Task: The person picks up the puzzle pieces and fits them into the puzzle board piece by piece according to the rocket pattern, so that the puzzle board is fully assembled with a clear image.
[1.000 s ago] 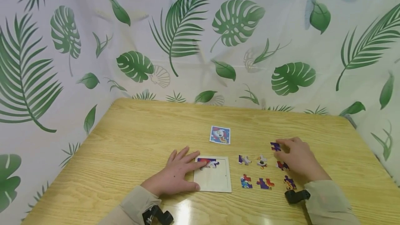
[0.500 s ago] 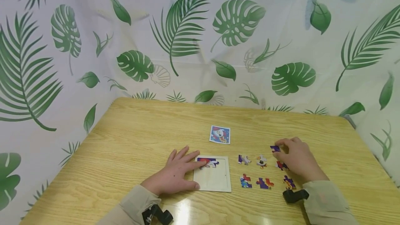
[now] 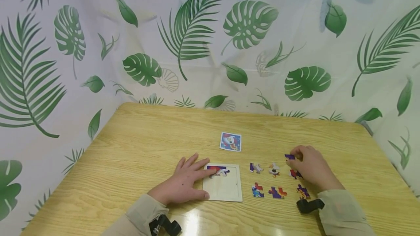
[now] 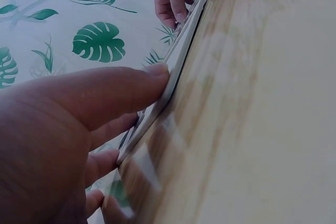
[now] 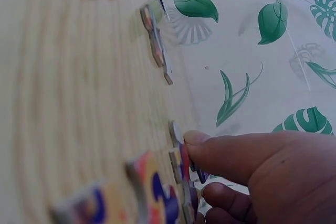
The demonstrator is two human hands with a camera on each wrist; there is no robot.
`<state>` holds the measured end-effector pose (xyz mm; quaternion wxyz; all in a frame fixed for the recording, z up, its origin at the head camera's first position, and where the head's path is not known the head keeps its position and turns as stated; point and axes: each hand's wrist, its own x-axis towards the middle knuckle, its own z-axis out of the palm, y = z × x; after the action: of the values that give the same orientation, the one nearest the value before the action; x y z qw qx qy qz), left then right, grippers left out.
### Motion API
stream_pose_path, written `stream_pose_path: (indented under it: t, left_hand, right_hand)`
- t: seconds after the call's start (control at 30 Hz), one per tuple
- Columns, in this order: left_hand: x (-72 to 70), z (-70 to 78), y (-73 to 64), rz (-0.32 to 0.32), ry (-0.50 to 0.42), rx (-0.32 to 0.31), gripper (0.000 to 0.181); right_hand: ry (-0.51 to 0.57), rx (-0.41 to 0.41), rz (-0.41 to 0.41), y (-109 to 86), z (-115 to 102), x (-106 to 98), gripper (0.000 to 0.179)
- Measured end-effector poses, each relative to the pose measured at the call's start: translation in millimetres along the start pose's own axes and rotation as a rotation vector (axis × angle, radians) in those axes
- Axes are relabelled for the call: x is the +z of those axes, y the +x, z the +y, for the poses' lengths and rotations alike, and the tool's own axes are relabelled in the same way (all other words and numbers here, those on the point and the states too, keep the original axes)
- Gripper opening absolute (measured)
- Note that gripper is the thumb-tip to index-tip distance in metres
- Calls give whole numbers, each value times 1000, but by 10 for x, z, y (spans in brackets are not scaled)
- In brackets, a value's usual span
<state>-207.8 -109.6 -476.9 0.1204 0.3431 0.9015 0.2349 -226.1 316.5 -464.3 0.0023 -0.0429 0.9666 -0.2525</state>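
A square puzzle board lies in front of the person, with joined purple, red and white pieces in its upper left. The left hand rests over the board's left side with fingers spread. Its index fingertip touches the joined pieces, and its thumb lies on the board's edge. Farther right, the right hand pinches a purple jigsaw piece between thumb and fingers at the table. Just below that piece lies a red and purple piece, partly hidden by the hand.
Several loose jigsaw pieces lie between board and right hand, including a white-faced piece, a purple-orange piece and a blue-red piece. A rocket picture card lies behind the board. A leaf-print curtain hangs behind the table.
The purple piece under the right fingertips has shifted slightly toward the person, closer to the red and purple piece. The left hand keeps its place on the board.
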Motion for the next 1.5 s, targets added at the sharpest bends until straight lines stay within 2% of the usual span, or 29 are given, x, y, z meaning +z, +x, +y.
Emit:
stream_pose_path:
  t: [0.27,0.4,0.63,0.83,0.97,1.1,1.33,1.5]
  left_hand:
    - [-12,11,-12,-1,-5,-5,73]
    - [-10,13,-9,2,-5,-5,73]
    - [-2,6,-10,8,6,10,73]
    - [-10,6,-14,8,8,12,73]
    - [-8,13,-6,1,14,0,73]
    - [-3,28,3,-1,12,-1,72]
    - [-13,45,-1,-1,7,3,71]
    - [-14,33,-1,2,10,-2,72]
  right_hand:
    - [79,40,-4,11,-55,15,28]
    - [121,29,10,-6,-172,16,22]
    - [243,2,-23,-31,-530,58,20]
    - [288,0,-78,-17,-912,256,14]
    - [274,9,-124,7,-1150,420,7]
    - [234,-20,-133,41,-1281,557,5]
    - [222,-38,-128,63,-1375,708,5]
    - [155,-52,-100,74,-1381,762,6]
